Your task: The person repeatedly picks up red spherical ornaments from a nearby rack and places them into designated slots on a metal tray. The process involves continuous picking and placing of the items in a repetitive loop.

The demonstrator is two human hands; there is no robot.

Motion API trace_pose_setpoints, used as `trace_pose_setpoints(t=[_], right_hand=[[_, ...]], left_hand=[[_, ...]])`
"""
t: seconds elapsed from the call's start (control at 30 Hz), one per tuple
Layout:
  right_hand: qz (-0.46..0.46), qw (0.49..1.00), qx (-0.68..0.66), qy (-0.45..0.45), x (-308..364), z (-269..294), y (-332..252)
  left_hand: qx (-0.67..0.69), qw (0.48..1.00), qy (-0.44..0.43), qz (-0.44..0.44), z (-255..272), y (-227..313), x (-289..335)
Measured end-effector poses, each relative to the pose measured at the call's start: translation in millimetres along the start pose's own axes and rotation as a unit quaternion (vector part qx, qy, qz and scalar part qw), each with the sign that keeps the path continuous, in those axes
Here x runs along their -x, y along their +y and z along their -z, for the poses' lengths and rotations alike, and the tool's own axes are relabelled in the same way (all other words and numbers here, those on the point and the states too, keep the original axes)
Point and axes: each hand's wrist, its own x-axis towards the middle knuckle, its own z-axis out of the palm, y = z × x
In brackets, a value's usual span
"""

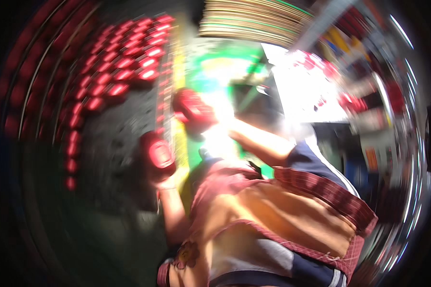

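Observation:
Motion blur smears much of the view. My left hand point(166, 181) is closed round the lower end of a glossy red rounded piece point(160, 154), with a pale shine on its top. Farther off and to the right, my right hand point(223, 125), washed out by bright light, grips another red rounded piece point(192, 106). The exact kind of these pieces cannot be made out. Left of my hands, several rows of similar red pieces point(124, 63) stand on a dark grey surface point(117, 136).
A yellow strip point(180, 143) runs along the dark surface's right edge, beside a bright green area point(213, 62). A stack of flat sheets point(254, 19) lies at the far side. On the right, a glaring white surface point(306, 91) bears red items. More red rows point(31, 71) curve along the left.

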Motion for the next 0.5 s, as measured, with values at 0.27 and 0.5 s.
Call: trace_pose_setpoints(t=[0.27, 0.5], right_hand=[[0.009, 0.958, -0.285, 0.008, 18.1, 22.2, -70.5], [-0.042, 0.920, -0.375, -0.105, 5.3, 87.6, -143.0]], left_hand=[[0.280, 0.884, -0.139, 0.347, -81.6, -129.7, -102.4], [0.278, 0.908, -0.076, 0.304, -66.0, -217.6, -153.7]])
